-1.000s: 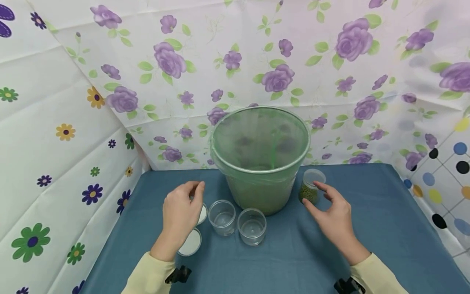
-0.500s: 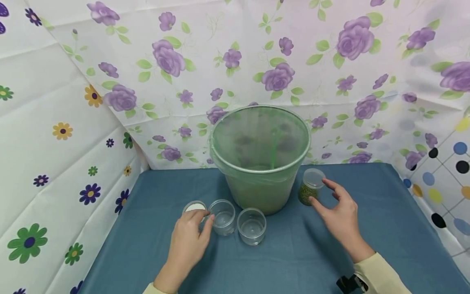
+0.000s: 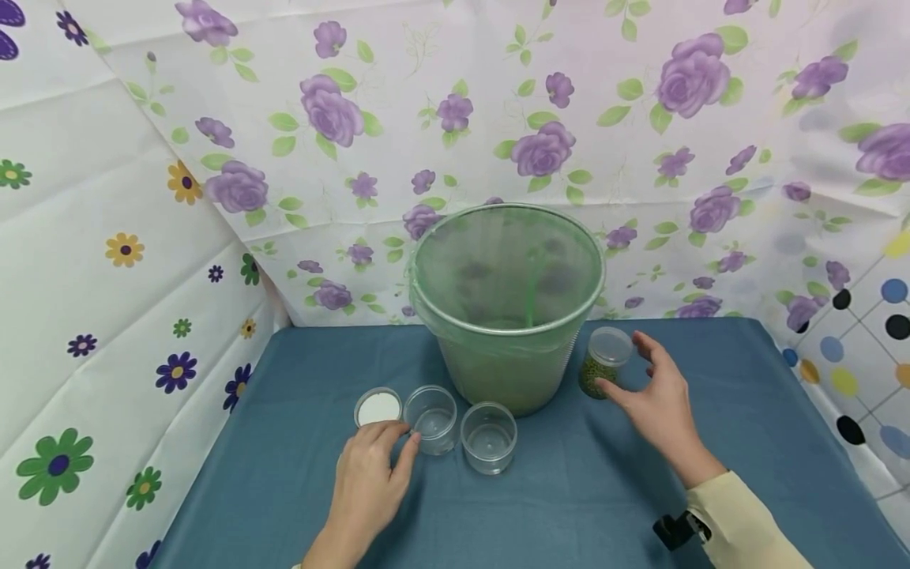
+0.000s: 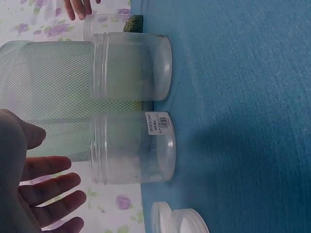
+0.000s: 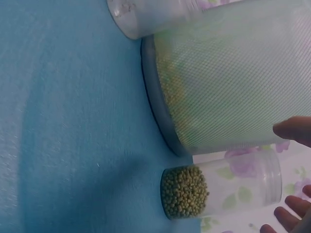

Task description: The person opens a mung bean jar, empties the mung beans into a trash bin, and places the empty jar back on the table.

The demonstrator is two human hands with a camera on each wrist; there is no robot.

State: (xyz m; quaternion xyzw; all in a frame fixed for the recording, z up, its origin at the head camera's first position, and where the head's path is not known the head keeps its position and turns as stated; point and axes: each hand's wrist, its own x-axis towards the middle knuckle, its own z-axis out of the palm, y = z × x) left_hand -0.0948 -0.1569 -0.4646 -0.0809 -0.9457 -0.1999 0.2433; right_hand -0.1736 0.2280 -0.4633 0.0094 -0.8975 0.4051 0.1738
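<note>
A clear plastic jar (image 3: 599, 373) partly filled with small green beans (image 5: 184, 192) stands right of the bin. My right hand (image 3: 657, 403) is beside it, thumb and fingers spread, with a gap to the jar in the right wrist view. At the left, my left hand (image 3: 371, 478) hovers with relaxed fingers just in front of an empty clear jar (image 3: 430, 423); nothing is in its grip. A second empty jar (image 3: 489, 439) stands to the right of that one. Behind the left hand lies a white-topped lid (image 3: 378, 407); the left wrist view shows another lid (image 4: 188, 222) against it.
A mesh waste bin (image 3: 505, 371) lined with a thin green bag stands at the back centre, with beans visible low inside in the right wrist view. Blue cloth (image 3: 540, 514) covers the table. Flowered sheets (image 3: 455, 111) hang behind and at the sides.
My left hand has come down and to the right, over the lids and up to the empty jar. My right hand has drawn slightly right, its fingers moving away from the bean jar.
</note>
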